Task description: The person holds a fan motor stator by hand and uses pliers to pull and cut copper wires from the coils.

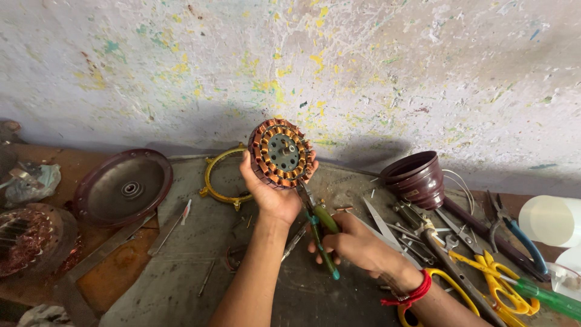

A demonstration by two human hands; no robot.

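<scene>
Forearms enter from six o'clock, the right wrist tied with red thread. The left hand [272, 194] cups a copper-wound stator [281, 153] from below, fingers clamped around its rim, holding it upright and clear of the worktop [181, 272], face toward the camera. At five o'clock from the stator, the right hand [354, 242] has its fingers wrapped shut on green-handled pliers [319, 233], whose long axis runs from five o'clock up to eleven, the nose touching the stator's lower right edge. The right hand is therefore nearer the camera, the left higher and farther.

At nine o'clock lie a yellow ring [219, 178] and a dark round cover [123, 188]; at three o'clock a maroon cup [417, 178], scissors [490, 281] and loose tools. Behind stands a paint-flecked wall [363, 66].
</scene>
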